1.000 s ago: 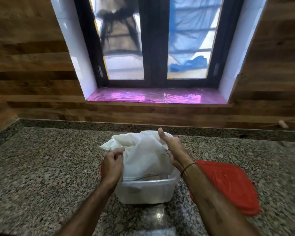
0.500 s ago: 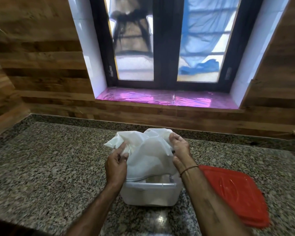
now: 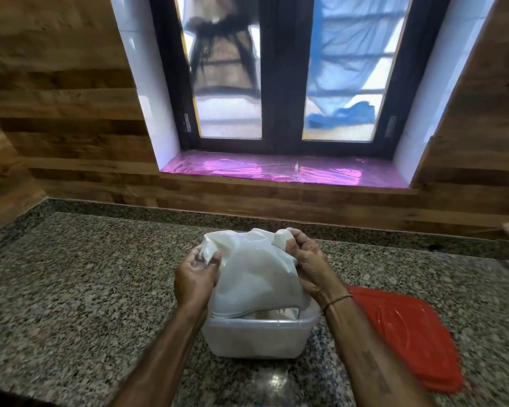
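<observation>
A white plastic bag (image 3: 254,274) stands in a translucent white plastic container (image 3: 256,337) on the granite counter. My left hand (image 3: 196,276) pinches the bag's upper left corner. The upper right corner is gripped by my right hand (image 3: 306,261), which has a thread band on its wrist. Both hands hold the bag's top above the container. What is inside the bag is hidden. A red lid (image 3: 406,333) lies flat on the counter just right of the container, partly behind my right forearm.
The speckled granite counter (image 3: 71,289) runs to a wood-panelled wall (image 3: 56,113). Behind the container is a dark-framed window (image 3: 282,77) over a sill covered in pink film (image 3: 276,168). A small wooden peg (image 3: 507,229) sticks out at the far right.
Both hands have shifted their hold to the bag's top corners, and the right hand now grips a bunched corner. The camera has moved slightly closer.
</observation>
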